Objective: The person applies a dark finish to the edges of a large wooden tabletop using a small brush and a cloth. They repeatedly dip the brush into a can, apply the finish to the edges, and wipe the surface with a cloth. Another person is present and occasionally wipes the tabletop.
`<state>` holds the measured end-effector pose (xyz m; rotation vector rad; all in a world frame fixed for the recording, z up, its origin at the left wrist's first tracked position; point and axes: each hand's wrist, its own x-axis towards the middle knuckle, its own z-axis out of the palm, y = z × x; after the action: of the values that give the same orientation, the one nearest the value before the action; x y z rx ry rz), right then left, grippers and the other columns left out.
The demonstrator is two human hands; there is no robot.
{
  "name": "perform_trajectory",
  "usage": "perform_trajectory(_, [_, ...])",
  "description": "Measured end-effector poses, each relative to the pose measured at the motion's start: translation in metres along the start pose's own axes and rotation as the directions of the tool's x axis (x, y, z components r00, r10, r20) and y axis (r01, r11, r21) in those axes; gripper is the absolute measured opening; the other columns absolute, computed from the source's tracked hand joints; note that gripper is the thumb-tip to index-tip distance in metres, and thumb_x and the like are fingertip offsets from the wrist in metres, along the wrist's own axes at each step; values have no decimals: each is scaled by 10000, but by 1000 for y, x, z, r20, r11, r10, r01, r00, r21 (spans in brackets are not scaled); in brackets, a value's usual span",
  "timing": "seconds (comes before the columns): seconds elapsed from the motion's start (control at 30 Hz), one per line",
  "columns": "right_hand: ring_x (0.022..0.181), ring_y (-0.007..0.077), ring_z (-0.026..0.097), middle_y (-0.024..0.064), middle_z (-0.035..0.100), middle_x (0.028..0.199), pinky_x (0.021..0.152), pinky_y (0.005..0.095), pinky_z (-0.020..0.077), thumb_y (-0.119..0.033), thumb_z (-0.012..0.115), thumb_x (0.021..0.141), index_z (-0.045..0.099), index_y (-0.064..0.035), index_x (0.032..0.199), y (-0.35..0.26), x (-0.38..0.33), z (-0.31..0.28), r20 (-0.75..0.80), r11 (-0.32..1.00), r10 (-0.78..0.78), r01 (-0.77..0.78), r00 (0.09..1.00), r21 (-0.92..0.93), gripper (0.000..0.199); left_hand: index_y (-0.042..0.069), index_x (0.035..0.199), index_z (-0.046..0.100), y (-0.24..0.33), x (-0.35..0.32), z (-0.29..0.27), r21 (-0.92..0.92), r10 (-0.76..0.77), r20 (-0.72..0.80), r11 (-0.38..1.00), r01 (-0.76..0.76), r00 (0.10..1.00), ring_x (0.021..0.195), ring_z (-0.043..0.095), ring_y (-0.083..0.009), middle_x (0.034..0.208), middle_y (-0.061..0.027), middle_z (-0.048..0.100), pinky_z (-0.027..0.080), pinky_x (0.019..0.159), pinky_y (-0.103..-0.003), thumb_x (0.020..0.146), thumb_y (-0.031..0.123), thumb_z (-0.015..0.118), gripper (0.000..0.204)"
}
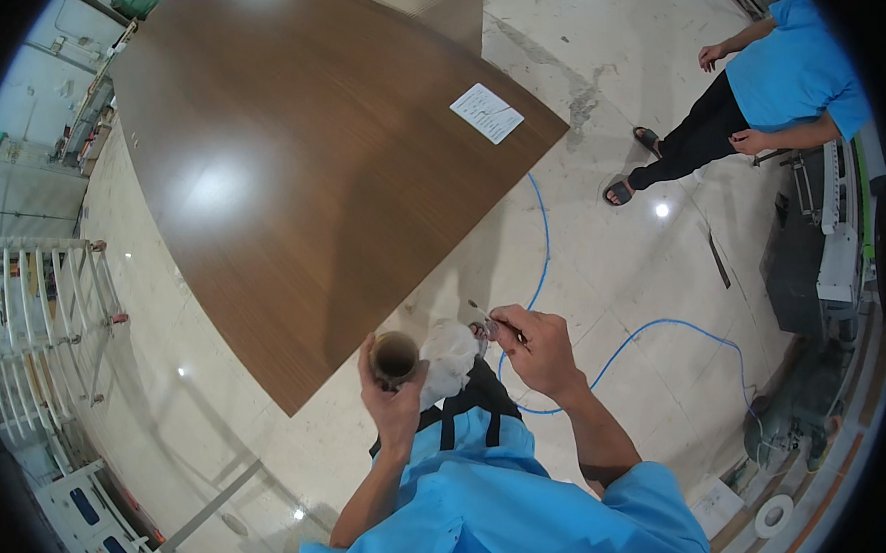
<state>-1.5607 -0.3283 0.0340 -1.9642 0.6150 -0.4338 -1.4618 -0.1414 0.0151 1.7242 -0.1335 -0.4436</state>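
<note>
My left hand is wrapped round a small round open-topped cup with a brownish inside. A crumpled white cloth or piece of plastic hangs beside the cup, against the fingers of that hand. In front of my body my right hand pinches a thin stick with a dark tip; whether it is a swab or a small brush is too small to tell. Just beyond both hands lies a large brown wood-grain panel, its near corner close to my left hand. A white paper sheet rests on its right part.
A blue hose curls over the pale tiled floor to the right. Another person in a blue shirt stands at the far right, near machinery. A white rack is at the left. A white roll lies at the lower right.
</note>
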Motion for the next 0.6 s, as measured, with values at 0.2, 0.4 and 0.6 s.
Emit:
perform_trajectory(0.2, [609,254,653,128,659,707,570,332,487,-104,654,896,665,-22,937,50,22,0,-92,989,75,-62,993,136,92,22,1437,381,-5,-9,11,78,-25,-86,996,32,996,1091,595,-195,1203,-114,581,480,966,-318,756,-32,782,792])
perform_trajectory(0.4, [628,244,669,145,684,743,597,315,510,-65,639,890,670,5,969,84,30,14,-156,983,47,-18,987,184,110,36,1442,373,-9,-21,12,151,7,-81,989,5,997,1099,599,-200,1189,-114,587,475,978,-321,740,-54,780,816])
perform_trajectory(0.6, [654,120,623,97,708,780,621,270,512,-31,591,933,654,48,1012,111,41,28,-204,968,157,-110,966,225,128,38,1442,365,-14,-28,3,135,-17,-89,990,29,996,1092,600,-197,1190,-109,586,473,981,-323,732,-72,774,828])
